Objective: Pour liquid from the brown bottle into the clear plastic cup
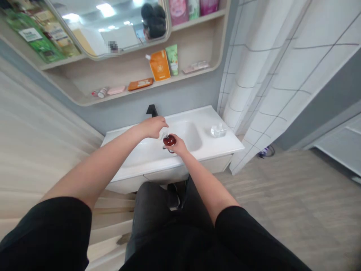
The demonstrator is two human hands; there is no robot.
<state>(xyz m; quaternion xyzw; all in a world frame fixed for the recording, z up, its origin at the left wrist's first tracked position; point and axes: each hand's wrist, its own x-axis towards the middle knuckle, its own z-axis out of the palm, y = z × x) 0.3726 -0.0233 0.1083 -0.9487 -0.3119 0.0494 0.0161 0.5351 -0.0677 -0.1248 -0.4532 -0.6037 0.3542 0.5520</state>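
Grey wall (191,92) behind white, rectangular, glossy sink (194,137); black, angular tap (152,110) at back. Right hand (179,145) curls round dark-red, rounded, shiny container (169,140) above sink, presumably so drips land there. Left hand (154,127) bends down beside small, clear object (163,133); whether pinching it, cannot tell. Clear, boxy, glass-like vessel (218,131) stands well apart, right, likely for elbow room.

Basin (193,137) ahead of my camera, bottle (169,140) in my right hand (178,145) over it, left hand (154,127) beside, tap (152,110) behind, container (218,131) rightward on the countertop (229,141), shelf unit (197,45) above.
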